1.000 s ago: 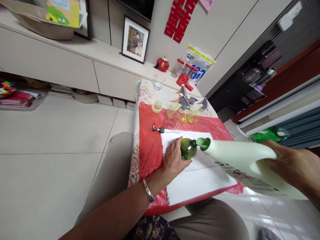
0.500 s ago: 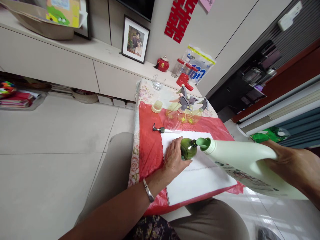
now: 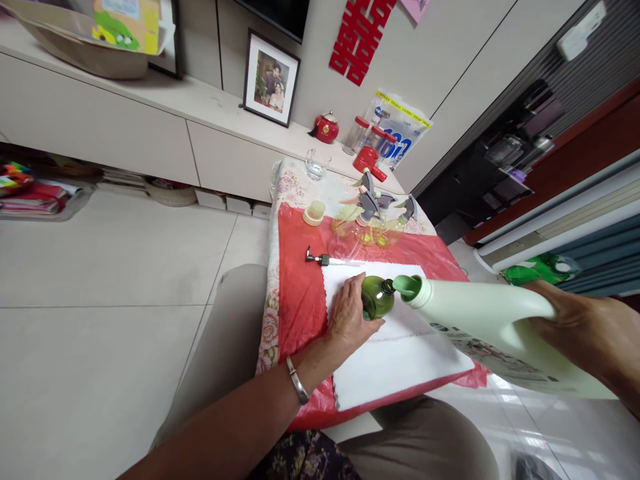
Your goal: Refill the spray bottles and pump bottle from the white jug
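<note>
The left hand [image 3: 347, 313] was wrapped around a small green translucent pump bottle [image 3: 377, 298], its palm hiding the bottle's near side and base, so whether the base rested on the cloth could not be told. The right hand [image 3: 590, 320] gripped the handle of a large pale-green detergent jug [image 3: 500, 307]; most of its fingers were out of sight behind the plastic, and the forearm was cut off by the picture's edge. The jug lay tipped, its spout right at the bottle's narrow dark neck; contact between them, and any liquid passing, was too small to make out. The jug's printed label was too foreshortened to read.

The bottle was over a white cloth [image 3: 400, 373] with a scalloped edge, spread on a crinkled, shiny red plastic sheet [image 3: 303, 287]. Beneath that showed a floral tablecloth [image 3: 270, 320]. A black pump head [image 3: 324, 259] lay with its pale tube reaching onto the white cloth. Beyond it were a squat, translucent yellowish cap [image 3: 314, 213], a clear glass mug [image 3: 317, 167] and several see-through spray bottles [image 3: 349, 239] with grey triggers, overlapping one another.

Compared with half a second earlier, both grips, the bottle and the jug showed no clear change in position.
</note>
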Action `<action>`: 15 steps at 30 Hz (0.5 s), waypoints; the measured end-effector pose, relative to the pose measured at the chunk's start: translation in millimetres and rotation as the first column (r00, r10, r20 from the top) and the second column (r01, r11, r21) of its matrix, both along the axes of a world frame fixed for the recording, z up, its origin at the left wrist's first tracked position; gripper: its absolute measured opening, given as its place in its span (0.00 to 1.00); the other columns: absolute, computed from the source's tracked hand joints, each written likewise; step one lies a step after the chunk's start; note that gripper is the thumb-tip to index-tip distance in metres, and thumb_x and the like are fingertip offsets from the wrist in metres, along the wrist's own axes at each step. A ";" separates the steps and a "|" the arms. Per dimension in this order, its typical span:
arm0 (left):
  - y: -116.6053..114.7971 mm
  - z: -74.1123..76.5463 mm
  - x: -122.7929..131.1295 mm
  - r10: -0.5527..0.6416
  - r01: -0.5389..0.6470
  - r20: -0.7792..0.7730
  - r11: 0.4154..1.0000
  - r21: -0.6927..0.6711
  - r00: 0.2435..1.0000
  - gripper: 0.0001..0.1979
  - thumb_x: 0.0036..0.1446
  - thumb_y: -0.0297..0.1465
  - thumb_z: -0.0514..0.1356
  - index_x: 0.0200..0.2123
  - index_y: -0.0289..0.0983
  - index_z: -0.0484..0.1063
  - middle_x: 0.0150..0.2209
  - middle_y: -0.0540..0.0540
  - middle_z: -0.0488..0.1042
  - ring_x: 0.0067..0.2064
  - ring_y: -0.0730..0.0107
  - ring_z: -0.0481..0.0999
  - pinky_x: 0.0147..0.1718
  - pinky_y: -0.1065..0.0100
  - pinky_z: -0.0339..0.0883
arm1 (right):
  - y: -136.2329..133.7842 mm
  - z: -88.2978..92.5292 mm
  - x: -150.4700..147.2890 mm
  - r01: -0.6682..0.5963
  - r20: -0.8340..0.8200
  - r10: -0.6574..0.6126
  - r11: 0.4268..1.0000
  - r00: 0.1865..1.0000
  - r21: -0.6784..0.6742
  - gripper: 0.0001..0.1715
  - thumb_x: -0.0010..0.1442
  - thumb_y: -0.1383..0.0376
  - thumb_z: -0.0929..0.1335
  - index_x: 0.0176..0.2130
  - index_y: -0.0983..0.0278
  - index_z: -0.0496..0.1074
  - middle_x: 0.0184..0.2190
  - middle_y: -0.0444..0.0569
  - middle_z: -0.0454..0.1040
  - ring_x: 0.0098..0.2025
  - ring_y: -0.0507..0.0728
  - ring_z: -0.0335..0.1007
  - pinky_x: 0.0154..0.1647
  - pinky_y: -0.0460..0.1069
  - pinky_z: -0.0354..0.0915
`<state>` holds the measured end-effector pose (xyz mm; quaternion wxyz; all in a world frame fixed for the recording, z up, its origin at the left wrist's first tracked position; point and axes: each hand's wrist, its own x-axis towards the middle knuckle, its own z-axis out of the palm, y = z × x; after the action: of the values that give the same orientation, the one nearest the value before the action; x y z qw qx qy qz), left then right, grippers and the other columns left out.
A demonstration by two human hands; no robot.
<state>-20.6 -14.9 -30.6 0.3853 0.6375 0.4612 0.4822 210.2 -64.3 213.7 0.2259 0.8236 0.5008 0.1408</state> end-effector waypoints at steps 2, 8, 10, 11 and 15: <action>0.0 0.0 0.1 -0.003 0.003 0.003 1.000 0.001 1.000 0.48 0.39 0.24 0.73 0.61 0.41 0.54 0.59 0.37 0.66 0.62 0.46 0.67 0.61 0.44 0.64 | 0.1 0.0 0.3 0.002 0.001 -0.002 1.000 1.000 -0.005 0.31 0.52 0.49 0.60 0.54 0.47 0.69 0.33 0.47 0.75 0.33 0.63 0.72 0.32 0.53 0.63; -0.2 1.1 -0.2 -0.008 0.008 -0.001 1.000 -0.011 1.000 0.47 0.40 0.24 0.73 0.62 0.39 0.55 0.58 0.37 0.67 0.62 0.47 0.67 0.61 0.45 0.64 | 1.4 0.4 -1.3 0.036 0.014 -0.036 0.999 0.999 -0.031 0.30 0.53 0.49 0.59 0.55 0.46 0.68 0.35 0.47 0.74 0.35 0.63 0.72 0.34 0.52 0.63; -0.3 1.3 -0.4 -0.008 0.008 -0.002 1.000 -0.012 1.000 0.47 0.40 0.24 0.73 0.61 0.39 0.55 0.58 0.36 0.67 0.62 0.46 0.67 0.61 0.45 0.64 | 1.3 1.2 -2.8 0.042 0.012 -0.042 0.999 0.999 -0.032 0.31 0.53 0.49 0.59 0.56 0.45 0.67 0.35 0.47 0.74 0.35 0.63 0.72 0.34 0.53 0.63; -0.3 1.3 -0.4 -0.007 0.007 0.000 1.000 -0.010 1.000 0.47 0.40 0.24 0.73 0.61 0.39 0.55 0.58 0.37 0.66 0.62 0.46 0.67 0.61 0.45 0.64 | 1.2 1.6 -3.5 0.044 0.006 -0.043 0.998 0.999 -0.036 0.31 0.53 0.49 0.59 0.56 0.46 0.67 0.35 0.47 0.74 0.36 0.63 0.72 0.34 0.53 0.63; -0.5 0.9 -0.6 -0.006 0.006 0.009 1.000 -0.002 1.000 0.47 0.40 0.24 0.73 0.61 0.41 0.55 0.59 0.38 0.66 0.63 0.46 0.67 0.61 0.44 0.64 | 1.0 2.5 -4.7 0.046 0.001 -0.046 0.998 0.999 -0.046 0.30 0.53 0.49 0.60 0.54 0.46 0.68 0.36 0.47 0.74 0.36 0.63 0.72 0.35 0.53 0.62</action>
<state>-21.2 -15.3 -29.8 0.3894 0.6362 0.4582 0.4834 205.5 -63.3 216.1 0.2480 0.8294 0.4849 0.1241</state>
